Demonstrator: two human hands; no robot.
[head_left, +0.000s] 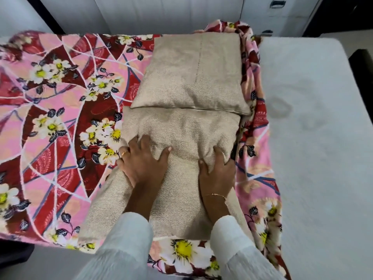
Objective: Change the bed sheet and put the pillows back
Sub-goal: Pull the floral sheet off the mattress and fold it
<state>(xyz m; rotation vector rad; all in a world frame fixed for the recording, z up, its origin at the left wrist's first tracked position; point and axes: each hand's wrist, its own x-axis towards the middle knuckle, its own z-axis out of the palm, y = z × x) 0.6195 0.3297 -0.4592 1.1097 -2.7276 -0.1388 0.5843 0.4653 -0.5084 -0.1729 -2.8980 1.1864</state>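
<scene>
Both hands, left hand [141, 160] and right hand [217, 168], grip the near beige woven pillow [177, 190] with curled fingers, beside a second matching pillow [193, 73], atop a pink-and-red floral sheet [60, 110] covering only the left of the white mattress [314, 138], so spreading remains.

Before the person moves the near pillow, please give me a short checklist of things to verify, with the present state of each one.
1. Both hands on the near pillow: ok. The left hand and right hand grip its cloth.
2. Far pillow out of the way: not ok. Its near edge overlaps the near pillow.
3. Floral sheet still on the bed: ok for the left part, under both pillows.
4. Sheet fully spread: not ok. It is bunched along the pillows' right side, and the mattress on the right is bare.
5. Fresh sheet ready: cannot tell, none is in view.
</scene>
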